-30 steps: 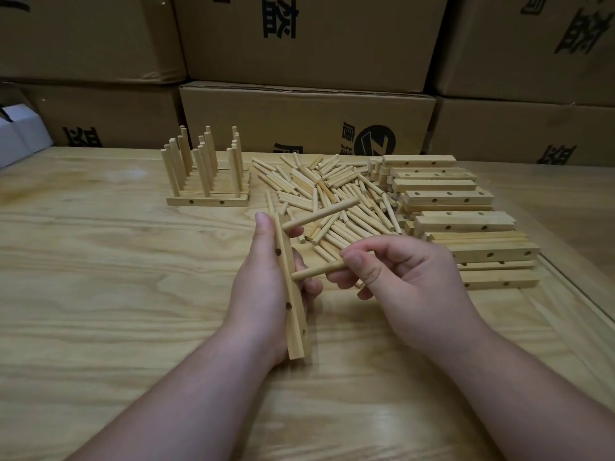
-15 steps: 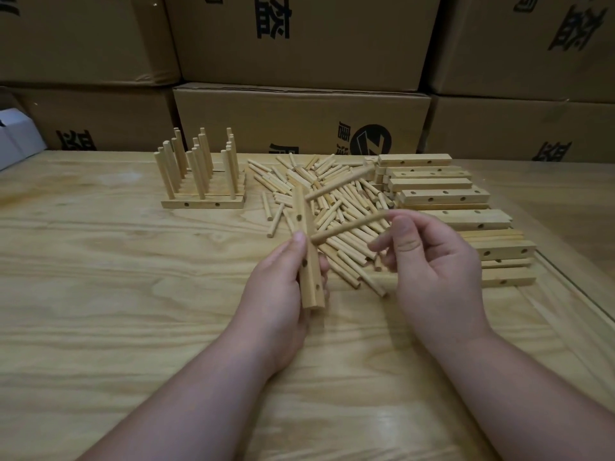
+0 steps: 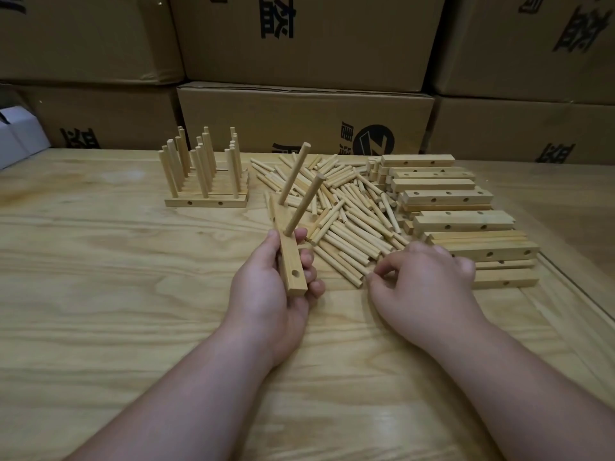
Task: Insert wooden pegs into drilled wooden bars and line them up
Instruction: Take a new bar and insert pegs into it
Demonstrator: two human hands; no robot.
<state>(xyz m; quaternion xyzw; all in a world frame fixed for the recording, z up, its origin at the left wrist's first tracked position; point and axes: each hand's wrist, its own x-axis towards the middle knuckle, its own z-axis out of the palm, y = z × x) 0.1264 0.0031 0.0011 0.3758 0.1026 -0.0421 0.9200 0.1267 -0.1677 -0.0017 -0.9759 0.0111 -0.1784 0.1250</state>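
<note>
Now left hand (image 3: 266, 287) grips bar (image 3: 292, 261), empty hole facing up — right hand (image 3: 422, 287), fingers curled, nothing visibly held, touches peg pile (image 3: 349, 211) just beyond.

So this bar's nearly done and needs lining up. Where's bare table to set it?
Bare light wooden table lies left of the left hand, in front of the finished pegged bars. Crowded: loose wooden peg pile and stacked drilled bars.

The right hand (image 3: 422, 287) is motion-blurred, its fingertips' contact with the loose pegs (image 3: 346, 211) unclear.
</note>
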